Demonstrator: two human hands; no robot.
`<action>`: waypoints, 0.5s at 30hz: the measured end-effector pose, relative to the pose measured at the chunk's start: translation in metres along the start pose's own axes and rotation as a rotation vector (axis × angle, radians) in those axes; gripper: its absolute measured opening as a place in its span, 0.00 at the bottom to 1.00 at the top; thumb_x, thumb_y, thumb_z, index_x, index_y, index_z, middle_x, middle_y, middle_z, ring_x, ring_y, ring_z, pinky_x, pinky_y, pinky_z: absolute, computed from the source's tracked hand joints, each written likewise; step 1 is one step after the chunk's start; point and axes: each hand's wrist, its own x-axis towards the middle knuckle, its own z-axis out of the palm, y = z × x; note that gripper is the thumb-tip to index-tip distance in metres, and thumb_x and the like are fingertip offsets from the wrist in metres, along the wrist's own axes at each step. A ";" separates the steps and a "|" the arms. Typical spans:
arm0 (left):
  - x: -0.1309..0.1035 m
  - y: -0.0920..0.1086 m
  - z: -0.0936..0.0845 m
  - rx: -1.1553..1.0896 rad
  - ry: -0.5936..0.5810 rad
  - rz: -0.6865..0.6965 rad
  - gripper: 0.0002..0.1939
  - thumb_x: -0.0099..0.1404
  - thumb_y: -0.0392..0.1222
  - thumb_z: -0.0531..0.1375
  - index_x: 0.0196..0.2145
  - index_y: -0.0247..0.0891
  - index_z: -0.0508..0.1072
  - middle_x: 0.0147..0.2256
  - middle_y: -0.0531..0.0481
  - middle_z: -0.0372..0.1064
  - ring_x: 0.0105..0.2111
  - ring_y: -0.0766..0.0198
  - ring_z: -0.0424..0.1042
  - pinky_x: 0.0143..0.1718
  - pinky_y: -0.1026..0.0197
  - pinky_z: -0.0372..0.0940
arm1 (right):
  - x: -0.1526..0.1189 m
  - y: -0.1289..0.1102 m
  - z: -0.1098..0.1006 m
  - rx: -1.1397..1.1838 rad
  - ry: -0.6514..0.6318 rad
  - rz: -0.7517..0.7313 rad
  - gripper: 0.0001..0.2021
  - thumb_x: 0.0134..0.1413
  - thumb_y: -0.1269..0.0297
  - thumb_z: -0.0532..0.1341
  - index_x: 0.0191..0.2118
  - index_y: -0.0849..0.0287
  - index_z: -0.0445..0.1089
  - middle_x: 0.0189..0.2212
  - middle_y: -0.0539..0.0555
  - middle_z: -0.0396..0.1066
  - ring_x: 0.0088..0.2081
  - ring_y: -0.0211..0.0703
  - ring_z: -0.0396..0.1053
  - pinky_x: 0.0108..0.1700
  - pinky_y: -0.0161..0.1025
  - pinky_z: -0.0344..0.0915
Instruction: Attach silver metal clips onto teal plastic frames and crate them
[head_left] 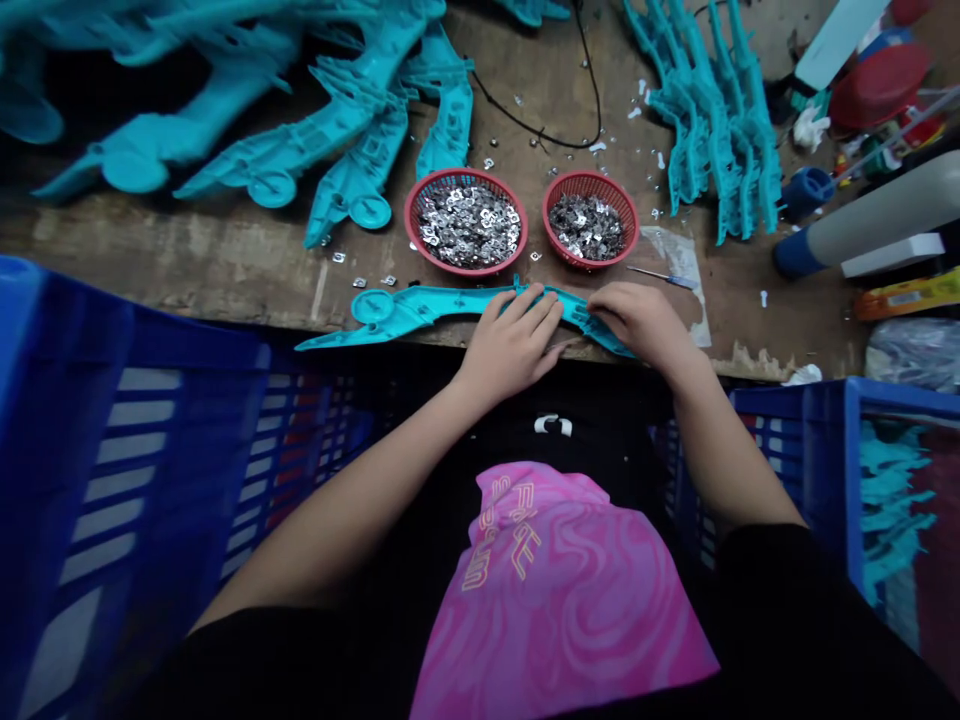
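A long curved turquoise plastic part (427, 308) lies along the front edge of the wooden table, its hollow ribbed side up. My left hand (517, 335) rests on its middle with the fingers stretched out flat. Over the right portion of the part, my right hand (637, 320) is closed in a pinch; whatever sits between thumb and fingertips is hidden. Just behind the part stand a red basket (413, 235) of shiny metal clips (472, 225) and a smaller red basket (634, 225) of darker metal clips (589, 225).
Similar turquoise parts (330, 140) are piled at back left, with more (720, 130) at back right. A small screwdriver (667, 275) and loose clips lie on the table (247, 265). Blue crates (187, 400) flank me; the right crate (853, 470) holds turquoise pieces. A black cable (555, 138) curls behind.
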 end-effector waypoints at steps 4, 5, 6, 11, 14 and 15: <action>-0.005 -0.004 0.007 -0.037 0.018 0.007 0.30 0.79 0.46 0.57 0.74 0.34 0.67 0.71 0.32 0.66 0.75 0.37 0.59 0.74 0.31 0.56 | 0.005 0.014 -0.003 0.038 -0.046 -0.078 0.13 0.74 0.68 0.57 0.47 0.59 0.81 0.47 0.60 0.80 0.49 0.51 0.77 0.54 0.44 0.72; -0.006 -0.003 0.006 -0.041 0.019 0.009 0.30 0.79 0.47 0.57 0.74 0.34 0.67 0.71 0.32 0.66 0.75 0.37 0.60 0.74 0.31 0.56 | 0.005 0.016 -0.004 0.039 -0.064 -0.073 0.14 0.74 0.69 0.57 0.48 0.59 0.82 0.47 0.60 0.80 0.49 0.51 0.77 0.53 0.44 0.72; -0.005 -0.003 0.005 -0.042 0.018 0.011 0.30 0.79 0.47 0.57 0.74 0.34 0.67 0.71 0.32 0.66 0.75 0.37 0.60 0.74 0.31 0.56 | 0.005 0.017 -0.005 0.034 -0.082 -0.066 0.14 0.73 0.69 0.57 0.48 0.59 0.82 0.47 0.60 0.80 0.48 0.50 0.77 0.53 0.44 0.72; -0.004 -0.004 0.002 -0.047 0.008 0.009 0.29 0.80 0.47 0.57 0.73 0.33 0.68 0.71 0.33 0.67 0.75 0.37 0.60 0.73 0.32 0.57 | 0.007 0.014 -0.010 -0.074 -0.159 -0.079 0.14 0.74 0.69 0.58 0.50 0.59 0.82 0.46 0.60 0.80 0.47 0.51 0.77 0.51 0.43 0.70; -0.005 -0.005 0.004 -0.042 0.010 0.012 0.29 0.80 0.47 0.56 0.73 0.34 0.67 0.71 0.34 0.66 0.75 0.38 0.60 0.73 0.33 0.57 | 0.008 0.006 -0.013 -0.155 -0.207 -0.098 0.12 0.73 0.70 0.59 0.49 0.59 0.82 0.45 0.60 0.80 0.46 0.52 0.76 0.49 0.42 0.69; -0.005 -0.006 0.005 -0.043 0.010 0.013 0.29 0.80 0.47 0.56 0.74 0.34 0.66 0.71 0.34 0.66 0.75 0.38 0.59 0.73 0.32 0.56 | 0.008 0.004 -0.013 -0.177 -0.216 -0.101 0.12 0.73 0.70 0.60 0.49 0.60 0.82 0.44 0.60 0.79 0.45 0.52 0.76 0.48 0.42 0.68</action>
